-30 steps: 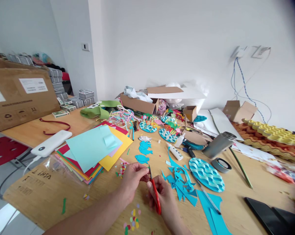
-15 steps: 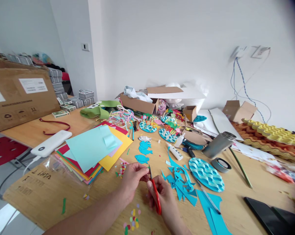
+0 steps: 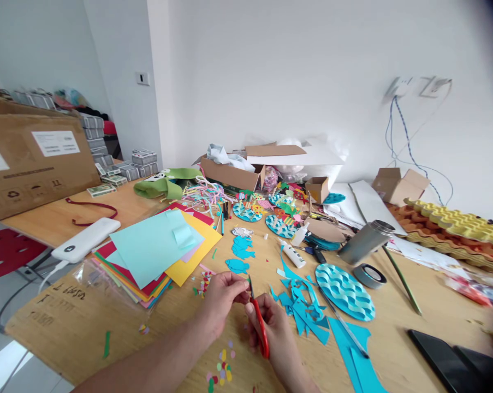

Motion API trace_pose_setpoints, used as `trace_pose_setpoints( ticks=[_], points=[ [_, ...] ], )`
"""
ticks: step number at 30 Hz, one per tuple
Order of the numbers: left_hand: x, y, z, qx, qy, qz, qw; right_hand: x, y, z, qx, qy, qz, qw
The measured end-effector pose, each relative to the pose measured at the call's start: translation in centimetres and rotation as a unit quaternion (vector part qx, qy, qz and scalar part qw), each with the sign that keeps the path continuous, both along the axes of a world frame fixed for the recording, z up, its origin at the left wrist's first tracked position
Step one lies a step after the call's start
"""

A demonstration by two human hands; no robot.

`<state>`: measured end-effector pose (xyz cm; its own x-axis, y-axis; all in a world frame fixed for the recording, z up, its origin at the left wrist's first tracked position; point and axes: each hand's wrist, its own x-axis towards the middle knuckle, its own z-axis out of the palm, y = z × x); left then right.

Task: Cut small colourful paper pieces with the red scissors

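Note:
Red-handled scissors [image 3: 261, 327] are gripped in my right hand [image 3: 273, 327], with the blades pointing up and away, close to my left fingertips. My left hand [image 3: 225, 297] is pinched closed beside the blade tips; whatever it holds is too small or hidden to make out. Just beyond my hands lie blue paper fish [image 3: 237, 266] and a white patterned fish [image 3: 242, 232]. Blue paper scraps [image 3: 306, 308] are heaped to the right of my right hand. Small coloured paper dots [image 3: 224, 365] lie on the table below my hands.
Stacked coloured paper [image 3: 143, 248] and a white power bank [image 3: 86, 240] lie left. To the right are a wavy blue oval [image 3: 344, 292], a tape roll [image 3: 369, 275], a metal flask [image 3: 367, 241], a glue bottle [image 3: 293, 254], a pen [image 3: 348, 330] and a dark phone [image 3: 438, 357].

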<state>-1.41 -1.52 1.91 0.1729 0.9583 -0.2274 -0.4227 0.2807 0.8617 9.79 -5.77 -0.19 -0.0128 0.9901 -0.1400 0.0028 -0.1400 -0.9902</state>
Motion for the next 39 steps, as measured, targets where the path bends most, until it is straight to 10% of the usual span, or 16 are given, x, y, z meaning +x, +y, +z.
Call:
trace_pose_setpoints(
  ticks=[39],
  points=[
    [-0.54,0.58,0.37,0.023,0.054,-0.026,0.998,0.08,0.0,0.23,0.006,-0.001,0.017,1.0]
  ],
)
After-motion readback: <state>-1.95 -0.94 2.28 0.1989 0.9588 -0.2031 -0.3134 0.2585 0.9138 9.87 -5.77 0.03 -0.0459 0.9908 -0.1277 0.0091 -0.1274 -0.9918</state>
